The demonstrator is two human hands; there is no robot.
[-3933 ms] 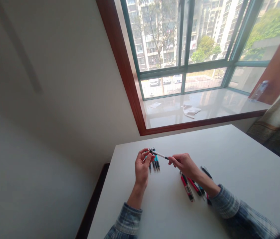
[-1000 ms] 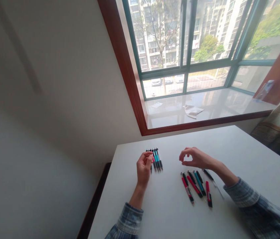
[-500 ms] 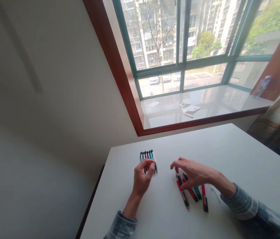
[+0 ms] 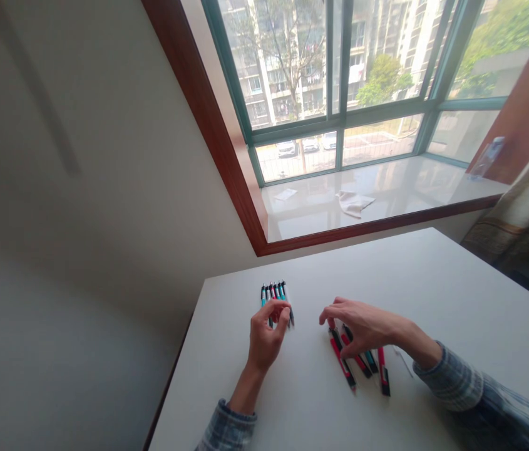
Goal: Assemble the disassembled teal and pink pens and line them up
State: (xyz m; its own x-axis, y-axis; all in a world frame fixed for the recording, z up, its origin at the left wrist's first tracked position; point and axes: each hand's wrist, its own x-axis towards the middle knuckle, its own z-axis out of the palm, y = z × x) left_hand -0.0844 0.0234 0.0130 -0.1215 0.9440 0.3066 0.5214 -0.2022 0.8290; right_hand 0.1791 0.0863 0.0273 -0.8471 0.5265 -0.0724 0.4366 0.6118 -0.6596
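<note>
A row of pens [image 4: 272, 291] lies side by side on the white table, black, teal and red parts showing. Over its near end is my left hand [image 4: 264, 335], fingers curled and the thumb tip close against the index finger. Whatever is between them, if anything, is hidden. My right hand [image 4: 370, 327] arches palm-down above a looser group of pens, its thumb and fingers apart. Under and beside it lie a red and black pen [image 4: 343, 363], a teal and black pen [image 4: 371, 361] and another red pen [image 4: 383, 371]. The hand partly covers this group.
The white table [image 4: 226, 388] meets a wall [image 4: 128, 282] on the left. Beyond it, a window sill [image 4: 400, 185] holds a crumpled white cloth [image 4: 354, 203], a paper slip [image 4: 285, 195] and a clear bottle [image 4: 486, 160]. A curtain [image 4: 503, 216] hangs at right.
The whole view has shifted slightly, with the scene a little further left and up. Both hands keep their poses, and the pens stay in place.
</note>
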